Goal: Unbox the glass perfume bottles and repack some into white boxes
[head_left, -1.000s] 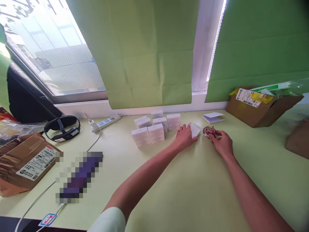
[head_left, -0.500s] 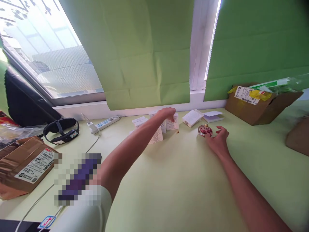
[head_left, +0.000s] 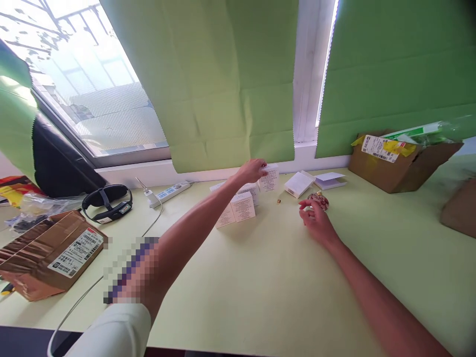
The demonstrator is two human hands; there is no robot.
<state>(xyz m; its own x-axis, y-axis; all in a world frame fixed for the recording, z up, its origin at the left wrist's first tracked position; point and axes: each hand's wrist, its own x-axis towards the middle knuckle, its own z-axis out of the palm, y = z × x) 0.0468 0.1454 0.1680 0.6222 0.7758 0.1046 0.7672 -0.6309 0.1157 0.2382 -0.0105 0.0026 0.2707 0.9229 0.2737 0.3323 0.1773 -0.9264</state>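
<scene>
My left hand (head_left: 253, 171) is closed on the top of a small white printed box (head_left: 269, 181) at the back of the table. Other white printed boxes (head_left: 243, 207) stand in a cluster under and beside my left forearm. My right hand (head_left: 316, 223) hovers over the table with its fingers loosely bent and apart, holding nothing that I can see. Just behind it sits a round red glass ornament-like bottle (head_left: 319, 199) with a gold top, partly hidden by the fingers. A tiny gold piece (head_left: 278, 201) lies on the table between the hands.
A white box (head_left: 298, 184) and an opened white carton (head_left: 330, 180) lie near the wall. Cardboard boxes stand at right (head_left: 397, 166) and left (head_left: 63, 258). A black headset (head_left: 107, 204), a power strip (head_left: 173, 192) and a cable (head_left: 76, 297) occupy the left side.
My left hand has raised the white box slightly. My right hand has moved left, from beside the red bottle to in front of it. The view has shifted a little.
</scene>
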